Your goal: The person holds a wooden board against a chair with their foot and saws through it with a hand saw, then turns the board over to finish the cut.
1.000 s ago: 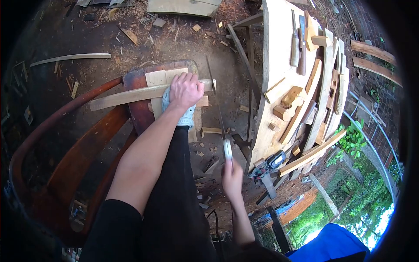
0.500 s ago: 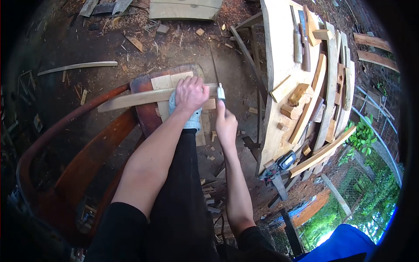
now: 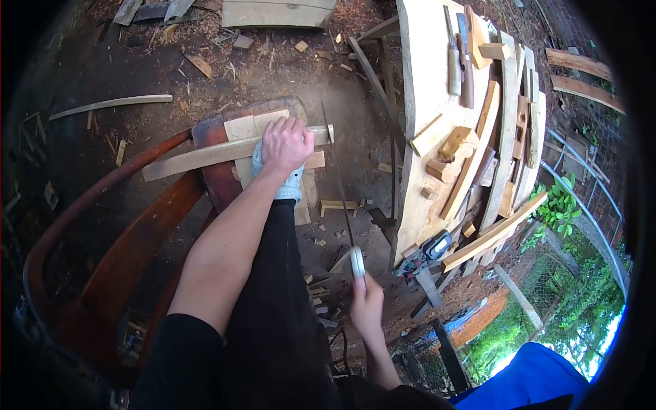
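Left hand (image 3: 285, 145) presses flat on a wood strip (image 3: 205, 156) lying across a chair seat (image 3: 213, 179), right hand (image 3: 367, 305) grips a saw (image 3: 339, 184) at the strip's right end, which is not yet cut off.

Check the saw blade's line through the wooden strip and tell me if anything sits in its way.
Nothing visible blocks it. The saw blade crosses the wooden strip near its free end, just right of the left hand pressing the strip onto the chair seat. The right hand grips the saw handle, pulled back.
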Action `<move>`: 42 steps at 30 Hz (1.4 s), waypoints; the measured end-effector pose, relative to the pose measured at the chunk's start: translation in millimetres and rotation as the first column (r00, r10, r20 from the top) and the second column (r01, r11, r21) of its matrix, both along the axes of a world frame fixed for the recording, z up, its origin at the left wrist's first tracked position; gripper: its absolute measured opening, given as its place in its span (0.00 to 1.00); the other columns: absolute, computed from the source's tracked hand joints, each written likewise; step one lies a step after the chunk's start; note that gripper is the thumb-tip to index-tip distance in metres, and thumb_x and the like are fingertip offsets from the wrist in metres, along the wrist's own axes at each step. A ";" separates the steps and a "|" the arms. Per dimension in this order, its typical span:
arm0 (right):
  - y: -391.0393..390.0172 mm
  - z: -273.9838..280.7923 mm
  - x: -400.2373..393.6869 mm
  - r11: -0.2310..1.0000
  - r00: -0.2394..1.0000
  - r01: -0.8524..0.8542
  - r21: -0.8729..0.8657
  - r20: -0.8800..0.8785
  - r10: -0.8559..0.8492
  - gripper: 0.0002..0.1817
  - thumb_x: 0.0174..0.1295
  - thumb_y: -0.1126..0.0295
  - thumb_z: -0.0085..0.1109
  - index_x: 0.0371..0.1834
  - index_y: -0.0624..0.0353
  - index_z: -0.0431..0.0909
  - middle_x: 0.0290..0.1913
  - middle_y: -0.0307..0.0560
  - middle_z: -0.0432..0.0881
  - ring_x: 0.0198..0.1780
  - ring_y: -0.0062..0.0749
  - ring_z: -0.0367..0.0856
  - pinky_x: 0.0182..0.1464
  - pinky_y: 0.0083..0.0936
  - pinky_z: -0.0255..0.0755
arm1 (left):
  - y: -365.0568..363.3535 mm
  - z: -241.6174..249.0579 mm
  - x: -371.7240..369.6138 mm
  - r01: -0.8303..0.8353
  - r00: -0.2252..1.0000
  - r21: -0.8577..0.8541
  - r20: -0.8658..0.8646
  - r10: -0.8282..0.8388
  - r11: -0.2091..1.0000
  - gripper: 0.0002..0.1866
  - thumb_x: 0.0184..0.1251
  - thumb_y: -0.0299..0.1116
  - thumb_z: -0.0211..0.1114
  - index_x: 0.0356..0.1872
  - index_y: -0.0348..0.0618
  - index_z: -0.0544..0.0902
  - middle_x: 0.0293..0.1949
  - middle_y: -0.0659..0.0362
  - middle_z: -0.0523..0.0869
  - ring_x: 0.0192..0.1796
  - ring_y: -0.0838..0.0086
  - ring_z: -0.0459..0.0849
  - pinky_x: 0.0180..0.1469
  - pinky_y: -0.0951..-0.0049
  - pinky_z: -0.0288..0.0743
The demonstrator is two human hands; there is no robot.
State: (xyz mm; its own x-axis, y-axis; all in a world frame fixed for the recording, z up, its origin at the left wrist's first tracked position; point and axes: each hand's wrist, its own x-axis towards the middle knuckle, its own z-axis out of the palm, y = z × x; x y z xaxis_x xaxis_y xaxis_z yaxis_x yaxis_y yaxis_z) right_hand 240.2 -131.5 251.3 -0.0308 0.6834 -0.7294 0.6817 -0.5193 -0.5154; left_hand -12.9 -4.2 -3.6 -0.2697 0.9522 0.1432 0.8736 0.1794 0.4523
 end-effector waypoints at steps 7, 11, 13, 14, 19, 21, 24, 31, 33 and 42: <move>114.6 -162.8 -84.5 0.999 0.997 0.045 0.024 0.067 -0.047 0.33 0.80 0.44 0.52 0.36 0.69 0.83 0.30 0.73 0.83 0.40 0.73 0.84 0.45 0.52 0.76 | 0.2 3.8 3.3 0.013 1.000 -0.011 -0.018 -0.013 1.000 0.08 0.58 0.32 0.63 0.22 0.43 0.81 0.28 0.56 0.84 0.35 0.60 0.85 0.42 0.57 0.76; 103.8 -169.3 -85.2 0.994 0.991 0.085 0.068 0.097 -0.091 0.36 0.78 0.40 0.52 0.34 0.69 0.83 0.33 0.74 0.85 0.44 0.72 0.86 0.47 0.53 0.77 | 3.3 3.7 3.9 0.001 0.999 0.007 -0.046 -0.001 1.000 0.08 0.58 0.33 0.64 0.22 0.43 0.81 0.28 0.56 0.84 0.35 0.60 0.84 0.42 0.57 0.76; 100.0 -171.5 -87.2 0.992 0.992 0.098 0.077 0.067 -0.103 0.36 0.78 0.40 0.52 0.34 0.69 0.83 0.32 0.73 0.85 0.43 0.71 0.87 0.47 0.53 0.77 | -0.3 4.5 2.9 0.012 1.000 0.023 -0.004 -0.012 1.000 0.08 0.60 0.33 0.64 0.23 0.43 0.80 0.27 0.54 0.84 0.34 0.58 0.85 0.40 0.55 0.76; 100.9 -171.0 -87.3 0.993 0.993 0.095 0.064 0.064 -0.100 0.36 0.78 0.40 0.52 0.33 0.69 0.83 0.31 0.72 0.85 0.41 0.70 0.87 0.46 0.53 0.77 | -2.6 4.2 1.0 0.014 1.000 0.012 -0.008 -0.014 1.000 0.08 0.60 0.33 0.64 0.23 0.43 0.80 0.27 0.54 0.84 0.34 0.58 0.85 0.40 0.55 0.76; 101.5 -170.9 -84.7 0.992 0.991 0.124 0.036 0.046 -0.126 0.36 0.78 0.40 0.52 0.31 0.69 0.81 0.28 0.68 0.83 0.36 0.66 0.85 0.43 0.51 0.75 | -0.8 8.1 4.1 0.001 0.999 0.011 -0.034 0.000 1.000 0.08 0.60 0.33 0.63 0.24 0.43 0.81 0.26 0.53 0.84 0.34 0.57 0.86 0.41 0.56 0.77; 100.5 -174.0 -82.1 0.994 0.994 0.099 0.055 0.041 -0.101 0.36 0.78 0.40 0.52 0.31 0.69 0.80 0.28 0.68 0.83 0.35 0.65 0.84 0.42 0.50 0.75 | -0.8 8.1 3.7 0.002 0.999 0.016 -0.038 -0.002 1.000 0.08 0.60 0.32 0.64 0.24 0.43 0.81 0.26 0.53 0.84 0.34 0.58 0.86 0.41 0.56 0.77; 98.9 -176.1 -81.3 0.993 0.994 0.101 0.068 0.032 -0.103 0.35 0.79 0.41 0.52 0.31 0.69 0.79 0.28 0.68 0.82 0.34 0.64 0.84 0.42 0.49 0.75 | -1.0 4.9 3.8 0.007 0.999 0.027 -0.038 -0.006 1.000 0.07 0.60 0.32 0.64 0.24 0.43 0.81 0.26 0.54 0.84 0.33 0.58 0.86 0.41 0.57 0.77; 95.1 -179.8 -81.0 0.989 0.995 0.099 0.109 0.020 -0.102 0.35 0.79 0.42 0.52 0.30 0.69 0.78 0.27 0.67 0.81 0.33 0.63 0.83 0.42 0.49 0.74 | -0.8 5.7 3.0 0.009 0.999 0.071 -0.031 -0.007 0.997 0.08 0.60 0.32 0.64 0.23 0.43 0.80 0.25 0.54 0.84 0.33 0.58 0.86 0.40 0.57 0.77; 97.7 -178.1 -80.2 0.993 0.994 0.108 0.057 0.012 -0.109 0.35 0.79 0.42 0.52 0.30 0.69 0.78 0.27 0.67 0.81 0.34 0.62 0.84 0.42 0.49 0.74 | -0.9 5.5 3.6 0.007 0.999 0.059 -0.033 -0.005 0.998 0.08 0.60 0.32 0.64 0.23 0.43 0.80 0.25 0.54 0.84 0.33 0.58 0.86 0.40 0.57 0.77; 97.2 -180.3 -78.4 0.994 0.996 0.083 0.074 0.016 -0.085 0.35 0.79 0.41 0.52 0.31 0.69 0.79 0.28 0.67 0.81 0.34 0.62 0.84 0.42 0.50 0.74 | -0.9 5.7 3.2 0.008 0.999 0.050 -0.038 -0.006 0.999 0.08 0.60 0.32 0.64 0.23 0.43 0.80 0.25 0.53 0.84 0.33 0.58 0.85 0.40 0.57 0.77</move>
